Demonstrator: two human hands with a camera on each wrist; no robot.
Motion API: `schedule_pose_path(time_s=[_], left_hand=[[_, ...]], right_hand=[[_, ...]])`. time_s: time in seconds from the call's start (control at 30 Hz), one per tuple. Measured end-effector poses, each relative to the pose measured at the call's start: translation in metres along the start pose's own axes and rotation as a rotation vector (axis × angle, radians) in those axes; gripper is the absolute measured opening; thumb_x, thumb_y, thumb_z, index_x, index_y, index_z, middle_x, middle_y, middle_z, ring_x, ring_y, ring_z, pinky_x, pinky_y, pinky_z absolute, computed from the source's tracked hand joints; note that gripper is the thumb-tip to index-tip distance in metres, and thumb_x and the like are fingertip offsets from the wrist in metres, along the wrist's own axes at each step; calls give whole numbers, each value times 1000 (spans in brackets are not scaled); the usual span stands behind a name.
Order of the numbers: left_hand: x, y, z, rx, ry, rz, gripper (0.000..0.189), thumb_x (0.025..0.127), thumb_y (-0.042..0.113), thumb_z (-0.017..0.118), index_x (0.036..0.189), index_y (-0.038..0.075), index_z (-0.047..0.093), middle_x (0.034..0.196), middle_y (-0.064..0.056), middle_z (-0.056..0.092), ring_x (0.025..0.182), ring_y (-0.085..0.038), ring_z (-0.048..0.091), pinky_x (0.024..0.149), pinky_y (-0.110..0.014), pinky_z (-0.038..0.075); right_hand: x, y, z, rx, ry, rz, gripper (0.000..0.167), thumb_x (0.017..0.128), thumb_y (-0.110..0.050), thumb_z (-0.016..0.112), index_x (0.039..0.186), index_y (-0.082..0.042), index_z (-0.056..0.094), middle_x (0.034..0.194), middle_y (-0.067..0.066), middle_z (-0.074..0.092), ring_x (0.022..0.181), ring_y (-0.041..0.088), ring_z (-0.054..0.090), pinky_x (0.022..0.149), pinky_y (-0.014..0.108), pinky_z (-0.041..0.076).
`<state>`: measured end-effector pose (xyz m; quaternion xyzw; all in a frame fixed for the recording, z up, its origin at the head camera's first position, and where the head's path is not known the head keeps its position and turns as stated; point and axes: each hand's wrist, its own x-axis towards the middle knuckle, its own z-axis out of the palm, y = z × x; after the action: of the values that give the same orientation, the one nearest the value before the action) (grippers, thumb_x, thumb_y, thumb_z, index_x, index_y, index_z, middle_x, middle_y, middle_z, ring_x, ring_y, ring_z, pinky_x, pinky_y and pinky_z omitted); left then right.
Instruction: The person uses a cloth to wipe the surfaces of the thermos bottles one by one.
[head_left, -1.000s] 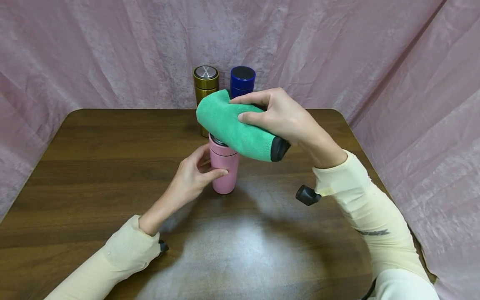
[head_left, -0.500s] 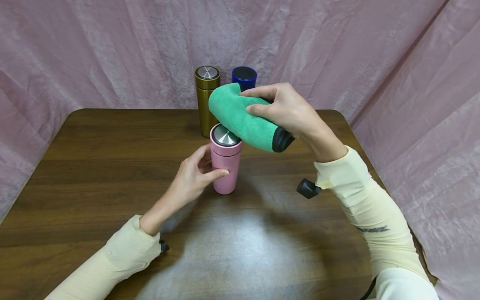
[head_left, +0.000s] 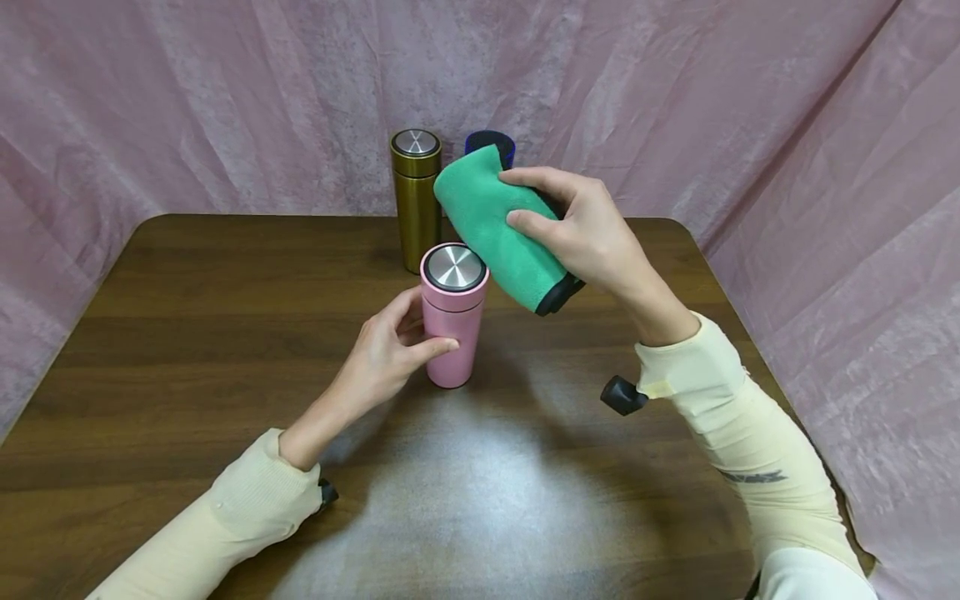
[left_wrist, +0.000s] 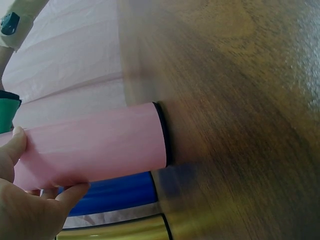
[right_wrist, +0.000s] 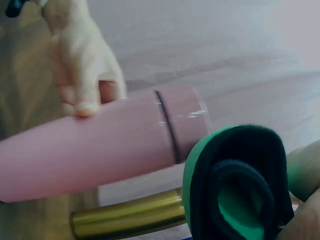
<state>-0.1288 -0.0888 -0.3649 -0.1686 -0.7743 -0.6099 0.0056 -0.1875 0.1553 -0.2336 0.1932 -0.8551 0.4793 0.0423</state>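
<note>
A pink thermos flask (head_left: pixel 452 337) with a shiny steel disc on its lid stands upright on the table. My left hand (head_left: pixel 386 346) grips its body from the left, thumb in front; the left wrist view shows the fingers wrapped round the pink flask (left_wrist: pixel 95 145). Above and right of the lid, my right hand (head_left: pixel 581 225) pinches a folded green cloth (head_left: pixel 498 225) with a black edge. The cloth's lower left side overlaps the lid's right rim in the head view. In the right wrist view the rolled end of the cloth (right_wrist: pixel 240 200) lies close to the flask's top.
Behind the pink flask stand a gold thermos flask (head_left: pixel 417 200) and a blue one (head_left: pixel 491 142), the blue mostly hidden by the cloth. The brown wooden table (head_left: pixel 225 333) ends at a pink curtain (head_left: pixel 262 100) at the back and right.
My right hand has moved the green cloth rightward off the top of the pink flask, uncovering the steel lid. The cloth now hangs more tilted. My left hand keeps its hold.
</note>
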Motion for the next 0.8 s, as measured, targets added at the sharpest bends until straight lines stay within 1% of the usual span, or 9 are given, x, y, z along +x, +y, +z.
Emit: schedule_pose_path(time_s=[0.07, 0.17, 0.23, 0.37, 0.47, 0.57, 0.67, 0.8], left_hand=[[0, 0, 0, 3, -1, 0, 70, 84, 2, 86, 145, 1, 53, 128, -18, 67, 118, -27, 65, 100, -36, 55], [-1, 1, 0, 9, -1, 1, 70, 84, 3, 86, 145, 0, 53, 128, -18, 67, 117, -28, 65, 100, -36, 55], [-1, 1, 0, 10, -1, -1, 70, 84, 3, 86, 145, 0, 53, 128, -18, 67, 117, -28, 65, 100, -36, 55], [-1, 1, 0, 7, 0, -4, 70, 84, 3, 86, 146, 1, 52, 128, -18, 67, 118, -27, 65, 100, -36, 55], [0, 1, 0, 10, -1, -3, 70, 84, 3, 86, 146, 1, 52, 129, -18, 67, 118, -28, 65, 100, -37, 55], [0, 1, 0, 14, 1, -4, 70, 85, 4, 86, 146, 1, 52, 129, -18, 67, 118, -27, 65, 100, -37, 55], [0, 1, 0, 14, 3, -2, 70, 85, 4, 86, 146, 1, 52, 129, -18, 67, 119, -27, 65, 100, -37, 55], [-1, 0, 1, 11, -1, 5, 70, 85, 3, 85, 146, 1, 52, 131, -18, 66, 120, -27, 64, 101, -37, 55]], right_hand=[[-2, 4, 4, -5, -31, -3, 41, 96, -10, 74, 136, -12, 68, 131, 6, 68, 99, 20, 61, 78, 26, 51], [-3, 11, 8, -20, -62, 20, 43, 96, -11, 75, 138, -12, 67, 131, 7, 67, 97, 21, 60, 77, 26, 50], [-4, 15, 10, -11, -72, 40, 43, 96, -10, 75, 138, -13, 67, 131, 7, 66, 97, 23, 59, 77, 27, 50], [-7, 22, 14, 25, -78, 51, 44, 96, -8, 74, 139, -11, 66, 131, 8, 66, 100, 23, 59, 79, 28, 50], [-11, 28, 20, 62, -62, 30, 43, 95, -4, 74, 137, -8, 65, 131, 9, 67, 102, 22, 60, 82, 27, 50], [-15, 36, 26, 75, -54, 1, 43, 94, 0, 73, 136, -4, 65, 130, 10, 67, 104, 20, 61, 85, 27, 50], [-19, 44, 32, 60, -52, -20, 43, 93, 2, 73, 134, -2, 65, 130, 10, 67, 105, 19, 60, 87, 28, 50], [-24, 54, 40, 43, -55, -24, 43, 92, 3, 74, 133, -2, 65, 129, 11, 67, 106, 20, 60, 89, 31, 49]])
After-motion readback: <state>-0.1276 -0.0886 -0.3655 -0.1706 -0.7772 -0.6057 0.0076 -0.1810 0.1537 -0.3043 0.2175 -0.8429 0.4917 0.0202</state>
